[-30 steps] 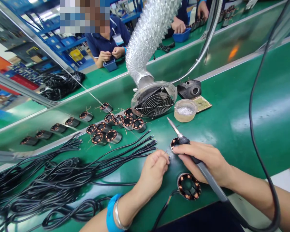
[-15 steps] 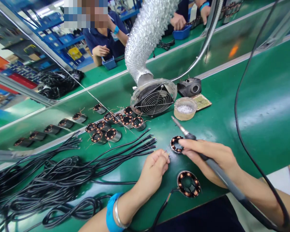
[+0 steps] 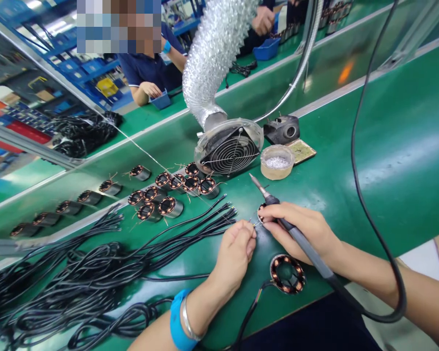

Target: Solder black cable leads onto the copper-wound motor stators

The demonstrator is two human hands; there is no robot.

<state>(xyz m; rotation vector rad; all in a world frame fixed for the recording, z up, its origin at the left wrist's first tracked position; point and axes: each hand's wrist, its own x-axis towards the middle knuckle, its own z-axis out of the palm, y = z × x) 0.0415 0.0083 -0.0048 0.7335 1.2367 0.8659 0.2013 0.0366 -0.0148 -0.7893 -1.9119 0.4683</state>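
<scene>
My left hand (image 3: 237,251) is closed in a pinch on the thin wire ends of a black cable (image 3: 175,278), which runs into it from the left. In my right hand (image 3: 310,229) is a soldering iron (image 3: 303,243), its bare metal tip pointing up and left. My right fingers are at a copper-wound stator (image 3: 260,213) and cover most of it; whether they grip it I cannot tell. Below the hands another stator (image 3: 273,273) lies flat, with a cable (image 3: 247,319) joined to its left side.
Several stators (image 3: 171,207) stand left of the fume fan (image 3: 232,153) and along the rail. Bundled black cables (image 3: 76,278) cover the bench's left. A round tub (image 3: 276,168) of silvery bits sits beside an iron holder (image 3: 287,129). Two people work across the bench.
My right hand and the soldering iron have moved left and slightly up, covering more of the upper stator. My left hand keeps its pinch on the wires. The camera view has shifted a little.
</scene>
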